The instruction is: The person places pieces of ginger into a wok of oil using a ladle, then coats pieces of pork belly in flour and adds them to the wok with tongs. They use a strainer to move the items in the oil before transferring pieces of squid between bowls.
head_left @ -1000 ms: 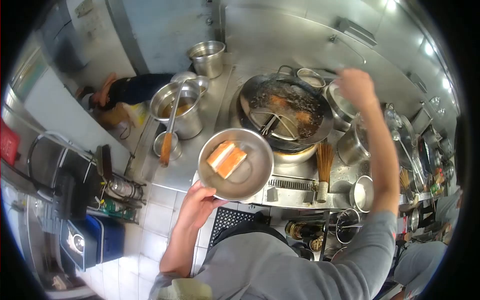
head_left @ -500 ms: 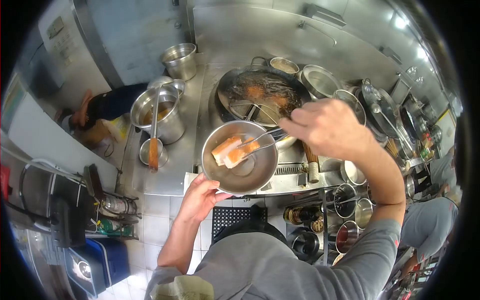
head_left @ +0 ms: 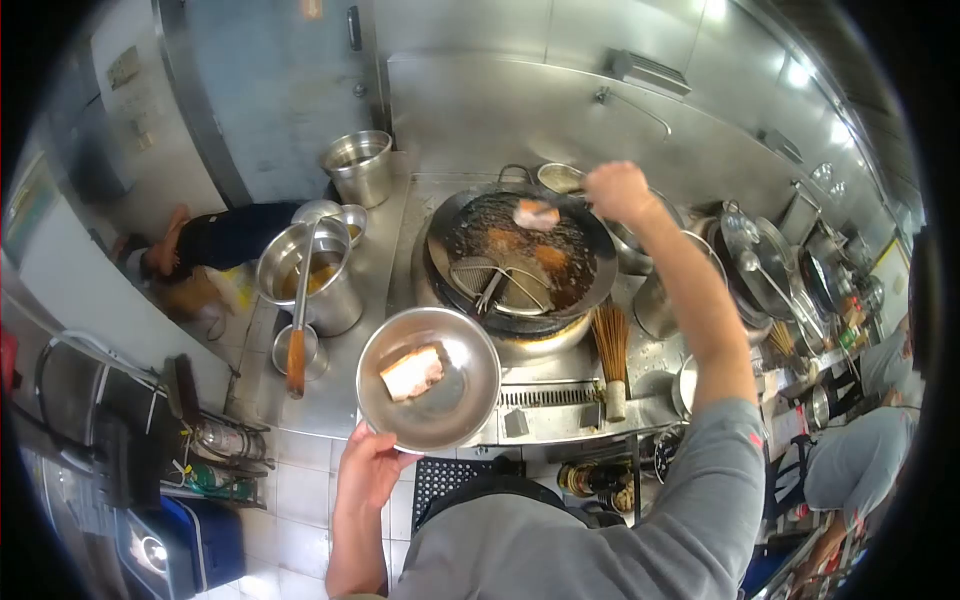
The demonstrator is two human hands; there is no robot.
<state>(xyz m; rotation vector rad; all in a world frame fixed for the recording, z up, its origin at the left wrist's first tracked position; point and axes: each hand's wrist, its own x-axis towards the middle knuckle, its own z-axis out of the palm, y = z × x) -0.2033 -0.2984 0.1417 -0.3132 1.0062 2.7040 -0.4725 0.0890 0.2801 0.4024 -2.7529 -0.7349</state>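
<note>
My left hand [head_left: 370, 468] grips the rim of a steel bowl [head_left: 458, 405] from the near side, thumb over the edge. In the bowl lies a block of pale meat [head_left: 412, 374] with an orange-brown edge. Out over the far side of the wok [head_left: 440, 240], my right hand [head_left: 617, 190] is closed around metal tongs, which are only partly visible. At the tongs' end another meat piece [head_left: 537, 214] hangs over the dark bubbling oil. Browned pieces [head_left: 549, 258] float in the oil. A wire strainer [head_left: 520, 290] rests at the wok's near edge.
Left of the wok stands a steel pot [head_left: 335, 295] with a wooden-handled ladle [head_left: 297, 360] across it. A bamboo brush [head_left: 612, 350] leans at the wok's right. Pots and pans [head_left: 765, 270] crowd the right. A person [head_left: 865, 460] in grey stands at far right.
My right hand has moved from the bowl out over the wok, carrying one meat piece in the tongs. The bowl has shifted left and toward me, with one piece in it.
</note>
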